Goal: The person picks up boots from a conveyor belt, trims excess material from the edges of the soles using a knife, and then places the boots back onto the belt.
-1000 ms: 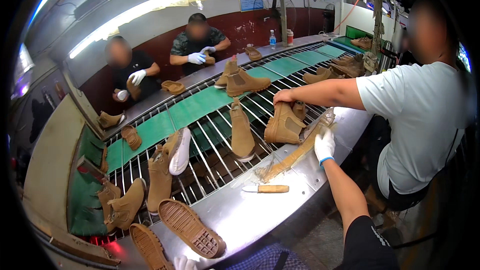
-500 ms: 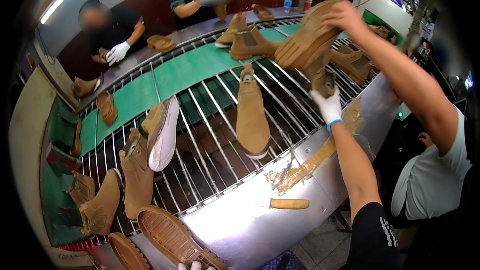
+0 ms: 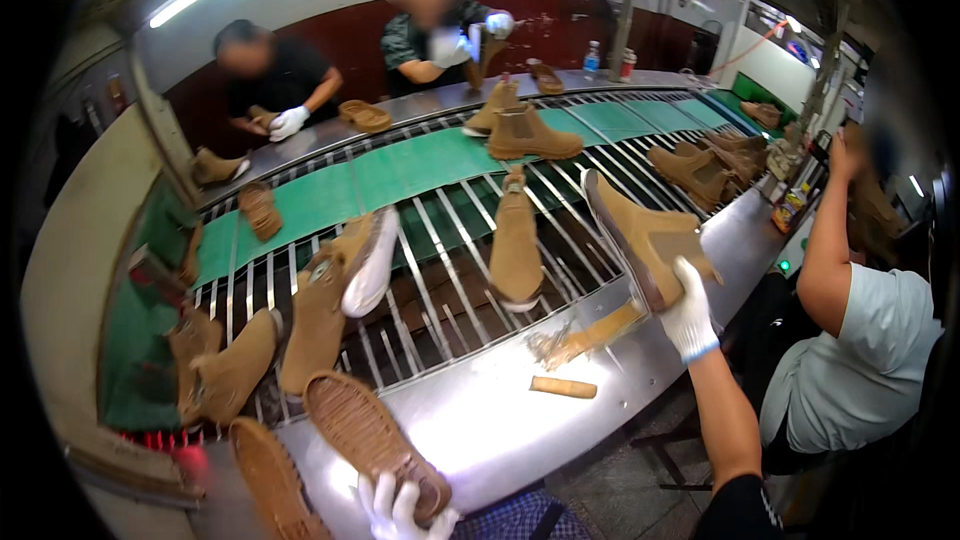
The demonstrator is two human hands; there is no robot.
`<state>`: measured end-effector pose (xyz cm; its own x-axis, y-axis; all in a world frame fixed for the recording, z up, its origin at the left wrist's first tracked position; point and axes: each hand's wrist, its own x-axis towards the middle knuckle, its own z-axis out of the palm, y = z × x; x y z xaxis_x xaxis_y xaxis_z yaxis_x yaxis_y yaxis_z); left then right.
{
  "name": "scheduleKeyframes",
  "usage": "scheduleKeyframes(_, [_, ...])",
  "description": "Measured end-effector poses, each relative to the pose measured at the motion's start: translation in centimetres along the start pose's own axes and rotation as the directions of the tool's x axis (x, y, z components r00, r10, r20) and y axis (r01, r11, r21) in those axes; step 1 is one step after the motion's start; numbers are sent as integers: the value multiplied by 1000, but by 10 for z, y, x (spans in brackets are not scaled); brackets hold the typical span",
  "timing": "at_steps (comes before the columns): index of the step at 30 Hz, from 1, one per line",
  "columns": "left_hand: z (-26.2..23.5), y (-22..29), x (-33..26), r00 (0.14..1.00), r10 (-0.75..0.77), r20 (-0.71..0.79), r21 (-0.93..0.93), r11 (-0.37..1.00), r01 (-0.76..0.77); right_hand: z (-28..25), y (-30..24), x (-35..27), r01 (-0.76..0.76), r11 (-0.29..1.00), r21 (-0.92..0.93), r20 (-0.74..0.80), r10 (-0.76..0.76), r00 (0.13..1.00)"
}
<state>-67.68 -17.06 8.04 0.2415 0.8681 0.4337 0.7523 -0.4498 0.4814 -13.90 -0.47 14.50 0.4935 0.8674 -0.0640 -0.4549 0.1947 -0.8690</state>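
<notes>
1. Right hand (image 3: 688,315): gloved fingers closed on tan boot (image 3: 640,230) near heel; boot up over counter (image 3: 500,430) and rack (image 3: 440,285).
2. Left hand (image 3: 400,512): gloved fingers spread at brown sole's (image 3: 365,425) near end; can't tell if gripping.
3. Wooden handle (image 3: 563,387) on counter.

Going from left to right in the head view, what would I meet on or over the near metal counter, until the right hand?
Leftmost brown sole → second brown sole, by the left hand → wooden handle → tan boot held in the right hand.
</notes>
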Motion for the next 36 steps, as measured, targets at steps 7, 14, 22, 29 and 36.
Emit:
scheduleKeyframes(7, [-34, 58, 91, 915, -278, 292, -909, 218, 356, 23, 27, -263, 659, 577, -481, 740, -136, 659])
scheduleKeyframes(14, [-48, 43, 14, 839, -251, 484, -765, 344, 544, -23, 83, -360, -387, 749, -538, 485, 650, 585])
scheduleKeyframes(22, [-60, -18, 125, 961, -191, 200, -101, 972, 214, -37, 222, -418, -678, 735, 17, 337, 634, 696])
scheduleKeyframes(29, [-10, -184, 161, 977, -204, -56, 393, 895, 209, -30, 248, -406, -766, 637, 87, 406, 679, 611])
scheduleKeyframes(36, [-48, -82, 186, 917, -152, 368, -721, 576, 385, -26, 197, -395, -766, 440, 469, 618, 455, 641])
